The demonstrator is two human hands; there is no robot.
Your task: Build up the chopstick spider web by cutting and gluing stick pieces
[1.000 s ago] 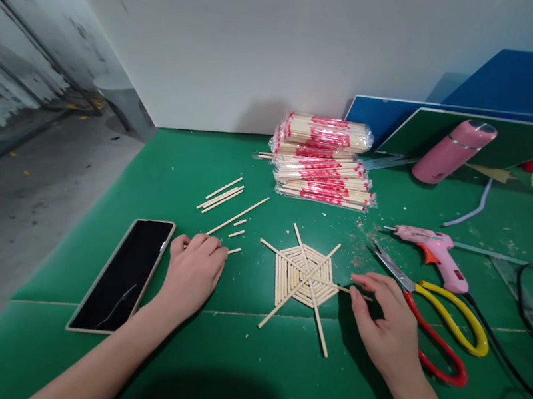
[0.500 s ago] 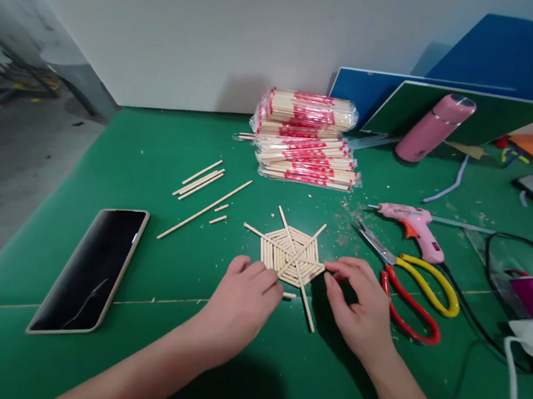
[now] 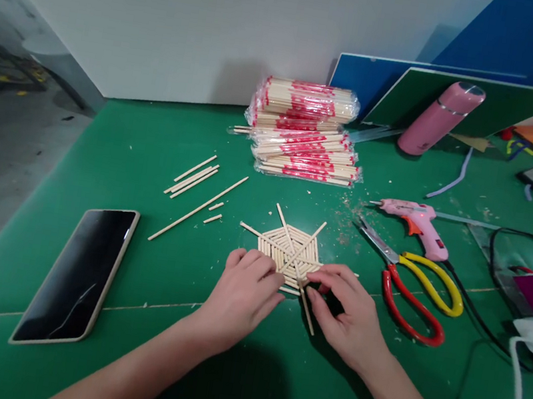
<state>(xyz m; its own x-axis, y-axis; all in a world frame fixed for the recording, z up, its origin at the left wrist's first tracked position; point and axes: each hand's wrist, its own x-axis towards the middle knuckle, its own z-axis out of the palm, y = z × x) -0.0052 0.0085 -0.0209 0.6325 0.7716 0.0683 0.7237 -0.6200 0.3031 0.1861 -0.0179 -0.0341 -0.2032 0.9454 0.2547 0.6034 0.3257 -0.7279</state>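
A web-shaped piece made of chopsticks (image 3: 285, 239) lies flat on the green table, with crossed spokes and rings of short lengths. My left hand (image 3: 247, 287) is at its lower left edge, fingers curled closed over one end of a short chopstick piece (image 3: 290, 291). That piece lies along the web's lower edge; its left end is hidden under my fingers. On the lower right side, my right hand (image 3: 349, 317) has thumb and forefinger closed in around the web's edge, by the spoke that points towards me. Its exact contact point is partly hidden.
Loose chopsticks (image 3: 198, 207) and cut bits lie left of the web, beyond a phone (image 3: 77, 277). Wrapped chopstick bundles (image 3: 307, 132) are stacked at the back. To the right are scissors (image 3: 420, 271), a pink glue gun (image 3: 417, 223) with its cord, and a pink flask (image 3: 441, 119).
My right hand has moved left from the right spoke's tip to the web's lower right edge. The short chopstick piece now sits closer against the web.
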